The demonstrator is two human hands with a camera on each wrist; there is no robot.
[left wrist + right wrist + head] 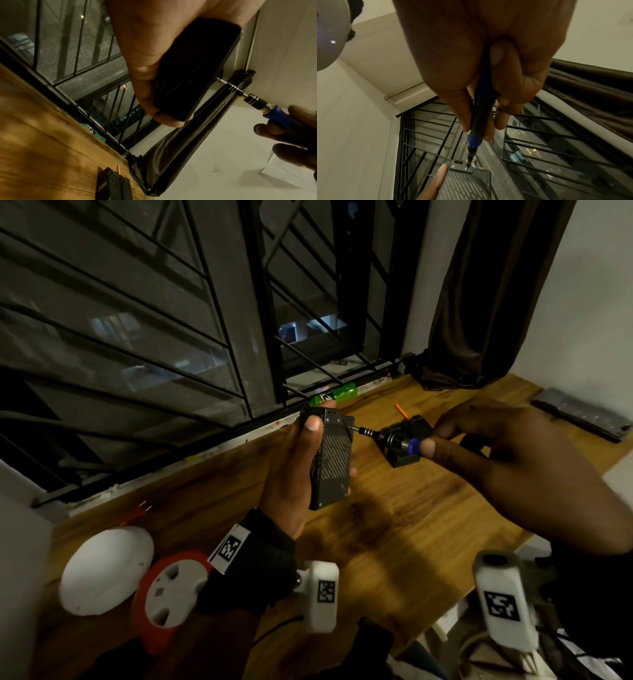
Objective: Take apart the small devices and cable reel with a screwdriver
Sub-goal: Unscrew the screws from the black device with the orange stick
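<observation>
Left hand [294, 470] wrapped round the small black device [334, 462], held up off the bench [394, 535], thumb on the top-left corner, fingers curled behind. Right hand [513, 460] pinching the screwdriver [394, 438] by its blue handle, thumb and fingertips closed on it. Bit is seated in a screw on the device's end plate near the top right corner; right wrist view shows the tip sitting right at the screw head.

To do this well, I reckon: keep the shaft in line with the screw axis, since any tilt on a head this small risks cam-out. Push along the shaft first, then roll the handle between the fingertips. Left hand is the vice: squeeze firm, don't let the body rotate with the driver. Once the screw runs loose, ease off the pressure so it doesn't drop and roll. Can't tell how far out it is now.

Nearer me on the bench, left: cable reel [168, 594], red body with white face, beside a white round cover [106, 570]. No tool on it; looks like a later job.

Just behind the driver: another black device [407, 445] lying flat on the bench. Further back: orange stick [400, 409], green bottle [337, 394] on its side by the window frame, dark flat case [582, 419] far right, curtain [493, 296] hanging down to the bench.
</observation>
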